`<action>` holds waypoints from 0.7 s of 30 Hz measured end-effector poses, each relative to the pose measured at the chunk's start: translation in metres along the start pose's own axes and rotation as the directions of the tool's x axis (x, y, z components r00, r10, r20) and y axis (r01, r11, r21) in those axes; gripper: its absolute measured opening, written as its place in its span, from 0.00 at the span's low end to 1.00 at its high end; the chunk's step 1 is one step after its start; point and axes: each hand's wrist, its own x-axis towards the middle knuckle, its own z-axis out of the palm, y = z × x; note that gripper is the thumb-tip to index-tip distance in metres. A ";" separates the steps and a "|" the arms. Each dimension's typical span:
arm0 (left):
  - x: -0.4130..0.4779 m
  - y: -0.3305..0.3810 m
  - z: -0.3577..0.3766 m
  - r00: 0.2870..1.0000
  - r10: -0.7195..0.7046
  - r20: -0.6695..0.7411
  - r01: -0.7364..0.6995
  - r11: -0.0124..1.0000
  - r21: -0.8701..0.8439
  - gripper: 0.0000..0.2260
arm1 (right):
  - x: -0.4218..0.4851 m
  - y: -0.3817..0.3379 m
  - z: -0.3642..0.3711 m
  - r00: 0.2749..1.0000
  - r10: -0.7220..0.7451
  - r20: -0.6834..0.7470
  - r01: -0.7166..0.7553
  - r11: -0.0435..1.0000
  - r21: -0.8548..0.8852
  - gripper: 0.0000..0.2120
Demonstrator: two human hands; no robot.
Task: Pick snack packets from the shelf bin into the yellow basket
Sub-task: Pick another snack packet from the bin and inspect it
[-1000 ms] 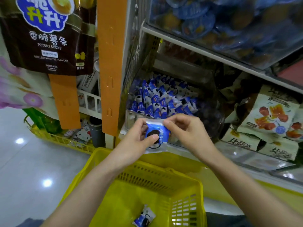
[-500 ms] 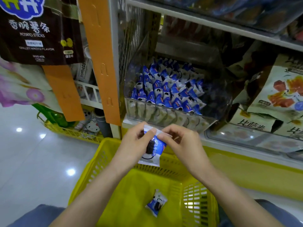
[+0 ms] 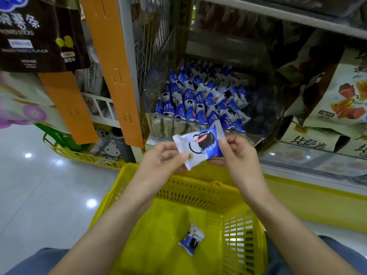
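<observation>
**Held packet** point(image 3: 200, 146): one small snack packet, blue and white with a dark round biscuit pictured on it. It is held flat and tilted, printed face toward the camera, in the air between the two hands. It sits in front of the shelf bin's front wall and above the far rim of the yellow basket.

**Left hand** point(image 3: 160, 161): fingers curled, thumb and fingertips pinching the packet's lower left white edge.

**Right hand** point(image 3: 236, 153): fingers curled, pinching the packet's right blue edge, with the thumb on the front face.

**Shelf bin** point(image 3: 170, 127): clear plastic tub on the shelf, just beyond the hands.

**Stock of packets** point(image 3: 198, 100): many packets of the same blue and white kind, standing in rows inside the bin and filling its left and middle parts.

**Yellow basket** point(image 3: 206, 192): slotted plastic basket directly below the hands and forearms.

**Second packet** point(image 3: 191, 242): one packet of the same kind lying on the basket floor, well below the held one.

**Surroundings**: orange hanging strips point(image 3: 111, 66) left of the bin; a dark potato sticks bag point(image 3: 39, 36) at the upper left; large snack bags point(image 3: 337, 100) on the shelf to the right of the bin; glossy pale floor point(image 3: 29, 195) at the left.
</observation>
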 end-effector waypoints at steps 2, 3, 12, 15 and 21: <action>0.003 0.001 -0.004 0.992 0.088 -0.091 -0.081 0.994 0.068 0.04 | -0.002 -0.001 0.001 0.990 0.097 0.105 -0.099 0.995 0.019 0.03; 0.004 0.001 -0.005 0.980 0.141 -0.138 -0.126 0.985 0.114 0.04 | -0.004 0.000 0.003 0.977 0.133 0.168 -0.131 0.991 -0.018 0.05; -0.002 -0.005 -0.008 0.838 0.540 0.077 -0.439 0.584 0.683 0.05 | -0.014 0.008 0.005 0.923 -0.090 0.375 0.272 0.841 -0.468 0.21; -0.005 -0.006 -0.002 0.858 0.501 0.119 -0.445 0.606 0.659 0.10 | -0.014 0.009 0.007 0.933 -0.150 0.327 0.279 0.876 -0.394 0.06; -0.006 -0.006 0.009 0.932 0.362 -0.010 -0.320 0.836 0.445 0.06 | -0.011 0.008 0.006 0.971 -0.107 0.214 0.163 0.952 -0.261 0.09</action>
